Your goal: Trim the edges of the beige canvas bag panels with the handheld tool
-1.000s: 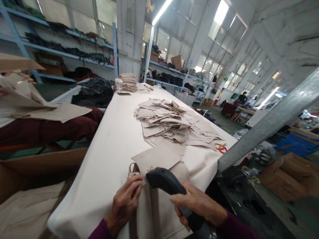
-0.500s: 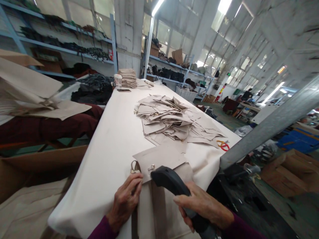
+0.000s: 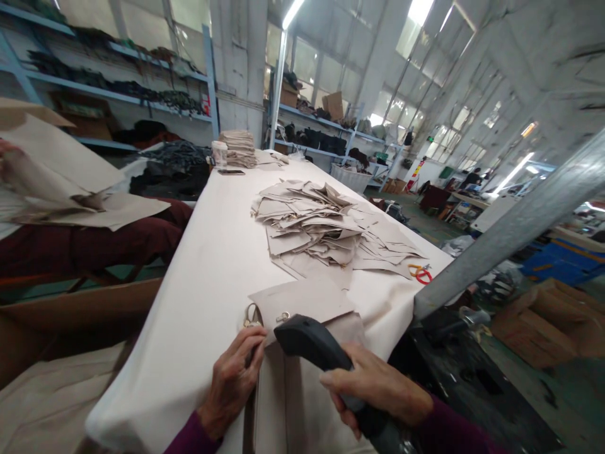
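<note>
— The left hand [image 3: 231, 384] is curled up at the edge of a tan flap [image 3: 302, 302]. Is it gripping?

— I can't tell. The fingers [image 3: 250, 356] touch the flap, just beside a metal ring [image 3: 252, 317].

— And the right hand [image 3: 373, 388]?

— It is closed tight around the grip of a black hand tool [image 3: 309, 340]. The fat end of the tool sits right over the flap, near a little metal clip [image 3: 282, 317]. The flap lies at the near edge of the white table [image 3: 189, 265].

— What is different from the last picture?

— The two hands look about the same. But on the far left, a bit of a co-worker's hand [image 3: 5, 151] now shows, and the tan sheets [image 3: 57, 167] by it lie lower.

— What is farther out?

— A big messy pile of tan pieces [image 3: 307, 221] lies on the table, with orange scissors [image 3: 420, 273] just to its right. Way back, a neat stack of pieces [image 3: 239, 149] sits beside a cup [image 3: 219, 153].
</note>
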Motion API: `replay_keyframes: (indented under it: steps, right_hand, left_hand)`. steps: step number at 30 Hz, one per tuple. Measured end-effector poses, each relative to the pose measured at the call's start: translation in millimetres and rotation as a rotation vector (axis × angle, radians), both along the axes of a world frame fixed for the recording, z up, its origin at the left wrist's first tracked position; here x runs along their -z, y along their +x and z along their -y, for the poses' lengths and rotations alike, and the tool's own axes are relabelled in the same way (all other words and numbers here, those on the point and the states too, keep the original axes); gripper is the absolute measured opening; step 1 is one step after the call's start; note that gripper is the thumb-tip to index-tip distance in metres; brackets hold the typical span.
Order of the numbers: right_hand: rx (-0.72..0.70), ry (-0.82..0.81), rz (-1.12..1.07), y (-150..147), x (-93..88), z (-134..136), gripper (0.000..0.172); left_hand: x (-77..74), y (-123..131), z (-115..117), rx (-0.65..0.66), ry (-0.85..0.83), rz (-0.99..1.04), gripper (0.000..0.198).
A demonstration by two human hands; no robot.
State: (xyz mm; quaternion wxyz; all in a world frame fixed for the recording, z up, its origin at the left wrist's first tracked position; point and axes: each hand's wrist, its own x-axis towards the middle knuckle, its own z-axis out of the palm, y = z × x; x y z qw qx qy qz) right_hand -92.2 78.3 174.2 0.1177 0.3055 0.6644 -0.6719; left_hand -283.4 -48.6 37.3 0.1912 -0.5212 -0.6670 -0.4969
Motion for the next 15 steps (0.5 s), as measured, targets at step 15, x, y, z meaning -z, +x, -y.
replay_keyframes:
  steps: [15]
  right_hand:
    - [0.049,0.315,-0.053,30,5.5,19,0.017]
  left_hand:
    - [1.6,-14,-9,-0.125,-0.165,0.494,0.029]
